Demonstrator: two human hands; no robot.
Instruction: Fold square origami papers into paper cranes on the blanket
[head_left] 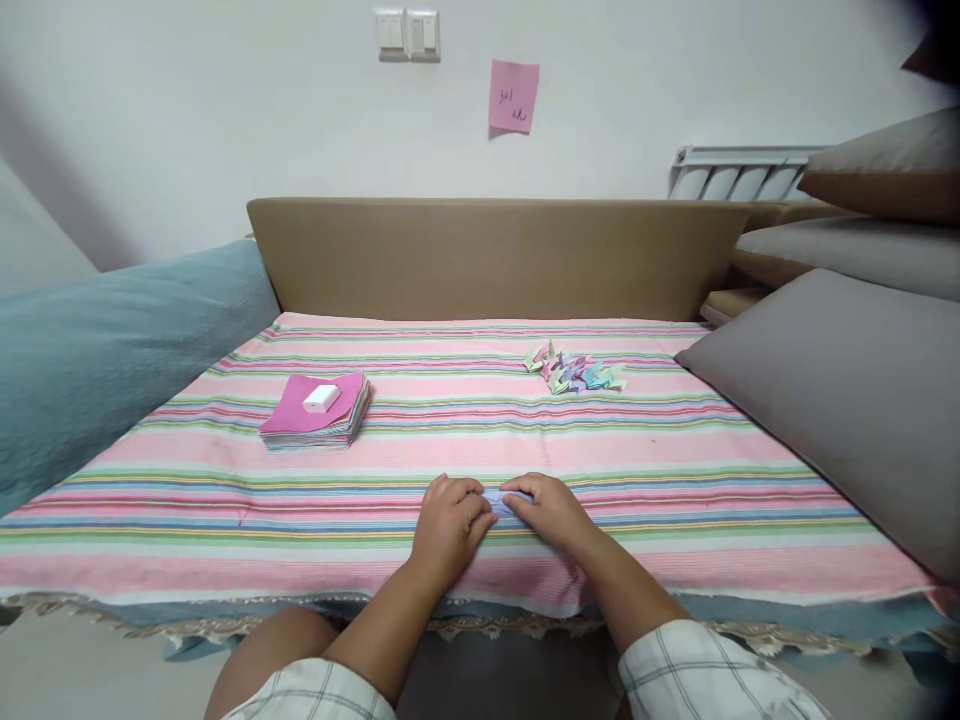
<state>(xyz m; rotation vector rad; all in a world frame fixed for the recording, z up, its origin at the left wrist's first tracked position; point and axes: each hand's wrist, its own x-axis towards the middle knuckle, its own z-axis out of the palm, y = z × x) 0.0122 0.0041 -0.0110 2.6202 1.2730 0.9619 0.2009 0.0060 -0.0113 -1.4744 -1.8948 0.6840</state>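
While a striped cloth [450, 440] in pink, green and blue covers the seat across the middle and lower frame, a tan backrest [487, 260] runs behind it. Pinned against the left edge is a long blue-green cushion [135, 340]; grey cushions [847, 390] fill the right side. At centre left sits a stack of paper [319, 440], topped by a bright pink sheet [289, 400] with a small white block [322, 398] on it. Right of centre, a cluster of folded paper pieces [574, 373] lies in pale green, pink, purple and blue. On the wall above are white switches [407, 35] and a pink note [514, 97] with handwriting.

Low in the centre, a small lavender paper [496, 502] is held just above or on the cloth; which, I cannot tell. The left hand [448, 515] pinches its left end between curled fingers and thumb. The right hand [551, 508] grips its right end likewise, nearly closed, the fingers partly covering the paper.
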